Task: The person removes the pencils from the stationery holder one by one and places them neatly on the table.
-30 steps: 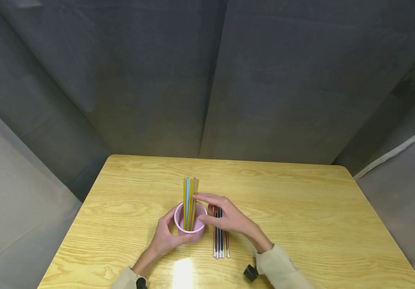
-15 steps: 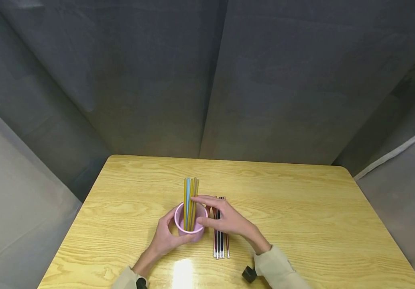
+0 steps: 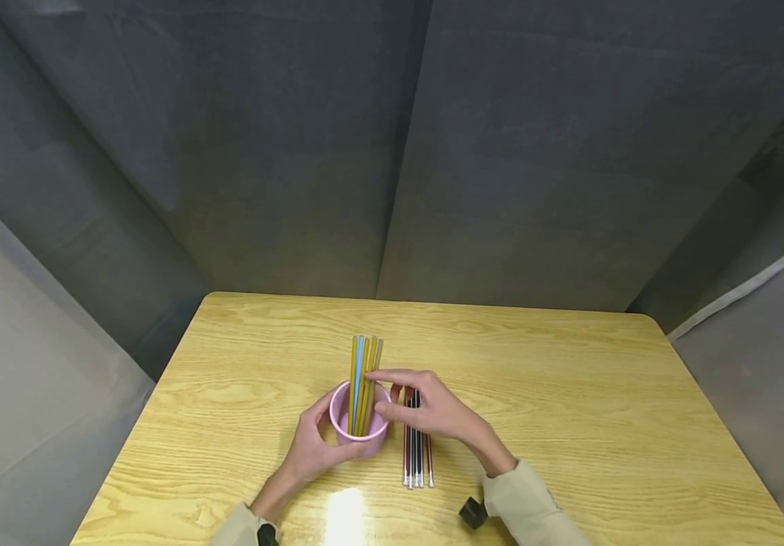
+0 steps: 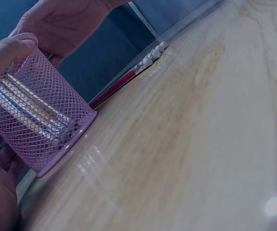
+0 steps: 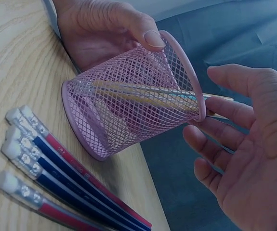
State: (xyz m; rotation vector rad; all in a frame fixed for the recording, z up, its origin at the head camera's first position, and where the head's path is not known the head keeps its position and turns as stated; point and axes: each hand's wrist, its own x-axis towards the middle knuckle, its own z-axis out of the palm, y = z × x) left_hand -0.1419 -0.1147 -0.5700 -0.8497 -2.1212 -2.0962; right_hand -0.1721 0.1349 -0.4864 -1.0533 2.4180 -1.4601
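Note:
My left hand (image 3: 315,450) holds a pink mesh pen cup (image 3: 367,451), thumb at the near side of its rim. The cup stands upright on the table. Inside it, slim pencil-like sticks (image 3: 363,371), mostly yellow with a blue one, rise well above the rim and lean slightly right. My right hand (image 3: 433,407) reaches over from the right with fingers loosely extended. Its index fingertip is right at the sticks, and the thumb points toward the rim. In the right wrist view its other fingers (image 5: 210,149) hang relaxed beside the cup's mouth, gripping nothing.
Beside the cup on the right lie several red and dark-blue pencils (image 3: 416,459), white eraser ends toward me, partly under my right hand. The wooden table (image 3: 569,394) ends at a dark grey curtain (image 3: 501,189) behind. Light grey cloth (image 3: 37,394) hangs at the left.
The tops of the sticks have tipped a little to the right inside the cup. My right hand has shifted slightly with them. The left hand and cup have stayed in place.

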